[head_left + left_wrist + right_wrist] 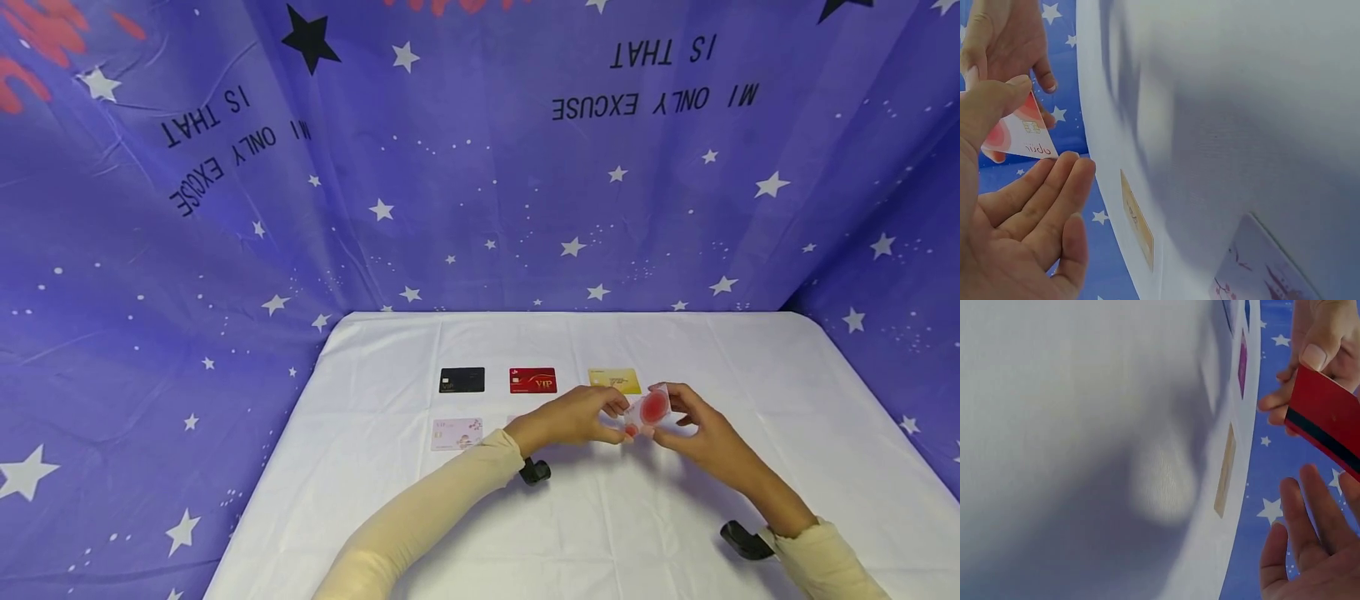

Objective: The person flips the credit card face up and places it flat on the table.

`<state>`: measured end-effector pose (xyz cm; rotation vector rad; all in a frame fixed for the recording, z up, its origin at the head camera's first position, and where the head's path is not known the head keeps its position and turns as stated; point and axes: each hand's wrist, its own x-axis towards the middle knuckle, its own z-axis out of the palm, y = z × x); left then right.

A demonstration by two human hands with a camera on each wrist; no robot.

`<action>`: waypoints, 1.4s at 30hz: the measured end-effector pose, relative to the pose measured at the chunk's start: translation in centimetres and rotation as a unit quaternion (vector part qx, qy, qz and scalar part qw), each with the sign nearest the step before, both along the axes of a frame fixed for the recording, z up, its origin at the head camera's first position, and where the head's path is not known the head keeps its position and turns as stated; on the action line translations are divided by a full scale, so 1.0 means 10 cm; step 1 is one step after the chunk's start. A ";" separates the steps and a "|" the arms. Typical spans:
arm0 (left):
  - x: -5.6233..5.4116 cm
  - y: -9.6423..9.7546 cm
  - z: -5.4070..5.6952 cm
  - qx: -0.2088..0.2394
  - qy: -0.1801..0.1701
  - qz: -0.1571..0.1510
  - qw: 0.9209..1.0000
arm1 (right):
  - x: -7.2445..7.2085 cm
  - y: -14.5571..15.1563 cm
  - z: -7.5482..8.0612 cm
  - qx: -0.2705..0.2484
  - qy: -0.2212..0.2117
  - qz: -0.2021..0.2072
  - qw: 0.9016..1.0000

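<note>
Card pinched by both grips, L hand + R hand | chip face L-wrist only | stripe R-wrist only

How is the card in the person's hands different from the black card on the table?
The held card has a pale face with a red round patch; the black card is dark all over. The held card is lifted off the white table and tilted, pinched between the left hand and right hand; the black card lies flat and untouched in the far row. Both look like chip cards of the same shape.
</note>
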<state>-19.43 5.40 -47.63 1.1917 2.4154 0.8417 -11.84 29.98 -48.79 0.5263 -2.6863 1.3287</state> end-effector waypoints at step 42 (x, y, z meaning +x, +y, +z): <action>0.13 0.01 -0.18 -0.174 0.197 0.104 0.959 | -0.23 0.07 -0.13 0.206 0.052 0.013 0.977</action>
